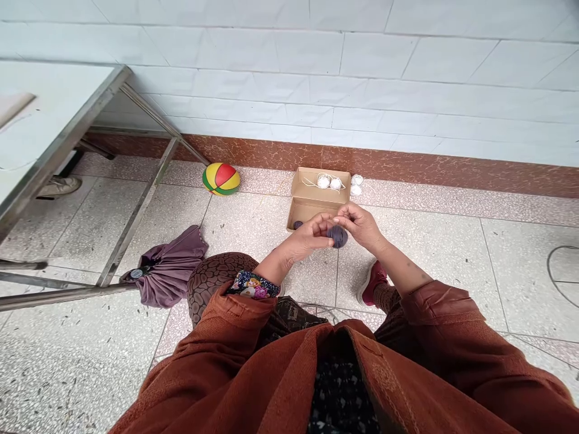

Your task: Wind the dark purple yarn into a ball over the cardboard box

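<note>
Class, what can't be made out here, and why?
Head view:
Whether the right hand pinches a strand beside the dark ball: too small.
Part of the cardboard box: hidden by the left hand and right hand.
Pale item on the table: cut off by left edge.
Metal ring: cut off by right edge.

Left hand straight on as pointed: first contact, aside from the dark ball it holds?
Likely the right hand, close by the left hand and dark ball; depth is unclear from this view.
</note>
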A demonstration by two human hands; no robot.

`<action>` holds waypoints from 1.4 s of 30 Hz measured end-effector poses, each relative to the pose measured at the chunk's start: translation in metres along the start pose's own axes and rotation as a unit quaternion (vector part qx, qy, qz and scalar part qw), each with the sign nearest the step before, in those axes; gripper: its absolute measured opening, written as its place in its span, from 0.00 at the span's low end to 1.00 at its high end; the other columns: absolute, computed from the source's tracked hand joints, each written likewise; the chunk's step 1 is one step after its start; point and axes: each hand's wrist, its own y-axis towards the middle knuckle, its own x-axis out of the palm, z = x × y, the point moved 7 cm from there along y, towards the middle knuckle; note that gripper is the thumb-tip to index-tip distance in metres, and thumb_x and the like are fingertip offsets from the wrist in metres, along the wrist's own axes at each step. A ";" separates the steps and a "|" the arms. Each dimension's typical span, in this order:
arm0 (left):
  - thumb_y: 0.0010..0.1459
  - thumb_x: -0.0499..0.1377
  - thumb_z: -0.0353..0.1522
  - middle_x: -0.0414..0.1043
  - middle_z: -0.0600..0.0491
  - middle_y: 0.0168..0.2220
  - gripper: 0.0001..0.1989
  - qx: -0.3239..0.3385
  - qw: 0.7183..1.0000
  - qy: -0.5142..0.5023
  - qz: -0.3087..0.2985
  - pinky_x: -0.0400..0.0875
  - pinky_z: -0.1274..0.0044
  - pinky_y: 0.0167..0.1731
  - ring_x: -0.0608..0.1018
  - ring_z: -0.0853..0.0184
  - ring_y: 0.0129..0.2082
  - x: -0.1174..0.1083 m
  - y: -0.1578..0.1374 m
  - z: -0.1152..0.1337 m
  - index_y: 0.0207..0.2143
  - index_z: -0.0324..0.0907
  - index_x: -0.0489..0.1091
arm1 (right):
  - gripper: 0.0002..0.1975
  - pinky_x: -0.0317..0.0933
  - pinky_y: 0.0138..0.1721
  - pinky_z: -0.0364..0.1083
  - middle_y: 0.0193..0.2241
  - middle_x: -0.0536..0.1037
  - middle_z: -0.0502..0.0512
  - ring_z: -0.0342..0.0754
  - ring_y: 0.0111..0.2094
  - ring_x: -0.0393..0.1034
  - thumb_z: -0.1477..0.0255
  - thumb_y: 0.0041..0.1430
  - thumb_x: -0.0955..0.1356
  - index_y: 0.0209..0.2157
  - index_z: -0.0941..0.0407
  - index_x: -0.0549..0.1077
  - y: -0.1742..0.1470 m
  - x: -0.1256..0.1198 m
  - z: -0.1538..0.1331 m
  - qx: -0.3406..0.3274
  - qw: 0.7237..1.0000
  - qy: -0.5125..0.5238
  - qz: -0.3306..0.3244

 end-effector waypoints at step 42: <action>0.58 0.71 0.42 0.79 0.45 0.53 0.28 0.084 0.974 0.193 0.080 0.76 0.67 0.49 0.80 0.60 0.47 -0.012 0.004 0.012 0.60 0.47 0.77 | 0.16 0.69 0.45 0.50 0.34 0.81 0.53 0.50 0.38 0.74 0.55 0.71 0.70 0.36 0.51 0.80 0.003 -0.013 -0.024 -0.037 0.999 0.016 -0.004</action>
